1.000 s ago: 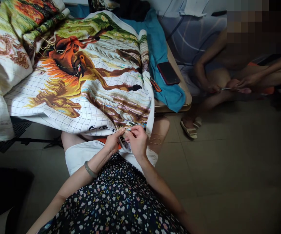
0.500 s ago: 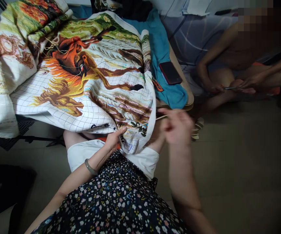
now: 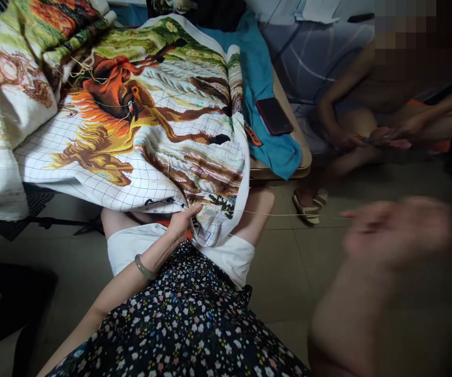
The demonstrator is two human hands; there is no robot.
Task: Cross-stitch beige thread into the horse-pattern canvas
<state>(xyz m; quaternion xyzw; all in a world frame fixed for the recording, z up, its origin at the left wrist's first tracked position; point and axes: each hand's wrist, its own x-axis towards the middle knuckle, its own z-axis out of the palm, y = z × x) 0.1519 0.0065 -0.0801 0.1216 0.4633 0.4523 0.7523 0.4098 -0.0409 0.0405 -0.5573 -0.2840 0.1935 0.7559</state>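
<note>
A large cross-stitch canvas (image 3: 155, 191), worked with horses and landscape over a printed grid, spreads across the bench and hangs to my lap. My left hand (image 3: 179, 226) grips its near edge, thumb on top and fingers hidden beneath. From the stitched corner a pale thread (image 3: 271, 214) runs taut to the right, out past the canvas. At its far end is my right hand (image 3: 396, 233), smeared by motion, its fingers drawn together on the thread. Whether a needle is in those fingers cannot be made out.
On a blue-green cloth (image 3: 263, 68) lie a dark phone (image 3: 275, 116) and a small orange tool (image 3: 253, 136). The padded bench edge (image 3: 302, 167) is to the right. A seated person (image 3: 367, 99) works with a small item in both hands. Rolled canvas (image 3: 18, 78) sits at left.
My right hand has swept far right and slightly down, away from the canvas. The thread now stretches much longer. My left hand stays on the canvas edge.
</note>
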